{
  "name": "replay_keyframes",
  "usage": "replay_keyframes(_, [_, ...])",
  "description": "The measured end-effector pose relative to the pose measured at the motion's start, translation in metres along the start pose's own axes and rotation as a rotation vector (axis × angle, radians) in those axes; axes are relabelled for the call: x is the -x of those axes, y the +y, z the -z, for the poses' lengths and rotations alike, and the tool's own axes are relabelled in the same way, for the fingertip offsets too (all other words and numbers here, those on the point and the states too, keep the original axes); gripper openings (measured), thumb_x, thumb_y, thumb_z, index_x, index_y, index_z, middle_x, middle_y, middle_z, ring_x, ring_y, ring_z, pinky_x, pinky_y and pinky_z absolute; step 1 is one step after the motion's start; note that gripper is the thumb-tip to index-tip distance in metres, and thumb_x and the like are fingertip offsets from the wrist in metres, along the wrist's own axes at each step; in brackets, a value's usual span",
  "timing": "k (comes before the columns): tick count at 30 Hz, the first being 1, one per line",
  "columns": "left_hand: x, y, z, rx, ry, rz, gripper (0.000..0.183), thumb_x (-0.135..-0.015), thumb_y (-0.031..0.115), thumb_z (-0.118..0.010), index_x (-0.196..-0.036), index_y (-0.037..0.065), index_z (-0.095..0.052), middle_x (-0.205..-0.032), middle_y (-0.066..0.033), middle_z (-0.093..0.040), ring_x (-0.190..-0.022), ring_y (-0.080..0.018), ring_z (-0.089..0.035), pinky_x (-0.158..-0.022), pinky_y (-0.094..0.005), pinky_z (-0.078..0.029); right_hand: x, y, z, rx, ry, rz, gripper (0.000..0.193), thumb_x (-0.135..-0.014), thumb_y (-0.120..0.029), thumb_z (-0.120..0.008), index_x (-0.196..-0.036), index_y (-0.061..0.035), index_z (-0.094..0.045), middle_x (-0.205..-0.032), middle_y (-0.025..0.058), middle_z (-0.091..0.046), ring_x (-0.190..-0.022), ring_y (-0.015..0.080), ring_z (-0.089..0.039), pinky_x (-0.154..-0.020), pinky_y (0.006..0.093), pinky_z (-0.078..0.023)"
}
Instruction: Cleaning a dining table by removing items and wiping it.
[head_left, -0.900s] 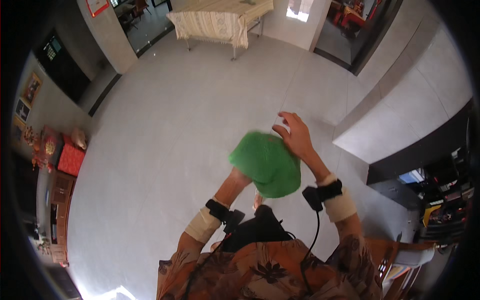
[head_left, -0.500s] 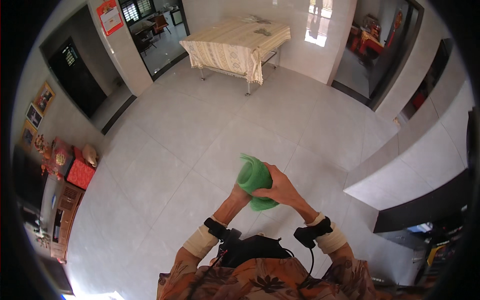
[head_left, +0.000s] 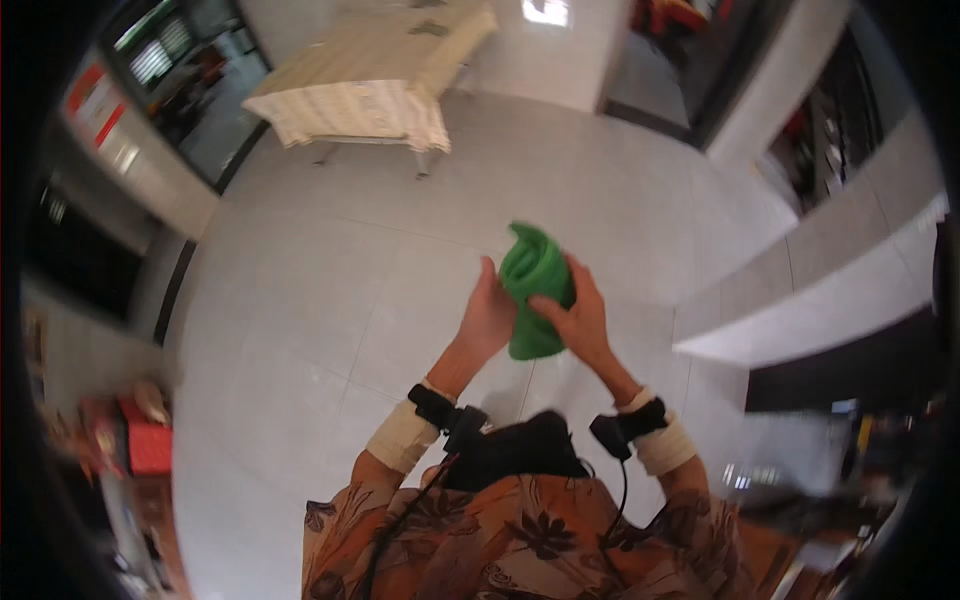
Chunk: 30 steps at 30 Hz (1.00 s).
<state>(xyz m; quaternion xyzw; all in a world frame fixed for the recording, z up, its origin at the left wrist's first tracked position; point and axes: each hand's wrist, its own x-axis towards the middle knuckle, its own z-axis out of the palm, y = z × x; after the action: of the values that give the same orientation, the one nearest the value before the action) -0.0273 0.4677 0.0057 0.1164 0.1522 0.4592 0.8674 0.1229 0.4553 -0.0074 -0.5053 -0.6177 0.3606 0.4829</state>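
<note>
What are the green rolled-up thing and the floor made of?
The green roll looks like soft, matte cloth or fine mesh, since it curls in layers; I can't tell which. The floor looks like smooth tile, with a faint sheen and thin seams.

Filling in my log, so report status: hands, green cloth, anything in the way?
Right hand gripping cloth. Left hand at cloth's left side, grip unclear. Cloth rolled up. No obstruction visible around hands.

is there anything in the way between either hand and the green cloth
Nothing visible. The right hand grips the rolled green cloth directly, its thumb across the front. The left hand is right against its left side, with nothing seen between; its fingers are partly hidden.
</note>
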Motion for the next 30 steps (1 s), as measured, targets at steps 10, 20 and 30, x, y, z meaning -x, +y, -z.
replay_keyframes(10, [-0.067,0.007,-0.014,-0.898,0.013,-0.039,0.049,-0.08,0.007,-0.058,-0.125,0.006,-0.038,-0.105,-0.0143,-0.057,-0.093,-0.0206,-0.058,-0.078,-0.0326,-0.048,-0.056,-0.014,0.081,0.376,0.005,0.165,0.077,-0.067,-0.033,-0.073,-0.127,-0.0007,-0.038,-0.115,0.0192,-0.049,-0.109,0.0331,-0.047,-0.093,0.039,-0.037])
replay_keyframes(20, [0.024,0.055,-0.048,-1.464,0.025,-0.085,0.037,-0.073,0.012,-0.066,-0.097,0.003,-0.04,-0.085,-0.0116,-0.061,-0.08,-0.0181,-0.06,-0.068,-0.0309,-0.046,-0.051,-0.085,0.03,0.069,-0.601,0.057,0.059,-0.065,-0.019,-0.073,-0.117,-0.0025,-0.051,-0.087,0.0106,-0.063,-0.078,0.021,-0.059,-0.075,0.0304,-0.045])
replay_keyframes(30, [0.066,0.184,-0.13,-1.477,-0.155,-0.148,0.038,-0.07,0.014,-0.068,-0.1,0.0,-0.049,-0.091,-0.0094,-0.059,-0.083,-0.0142,-0.056,-0.077,-0.0274,-0.045,-0.128,-0.208,0.015,-0.103,-0.459,-0.017,0.014,-0.076,0.0,-0.056,-0.089,0.001,-0.062,-0.072,0.0015,-0.06,-0.067,0.0094,-0.055,-0.063,0.0245,-0.046])
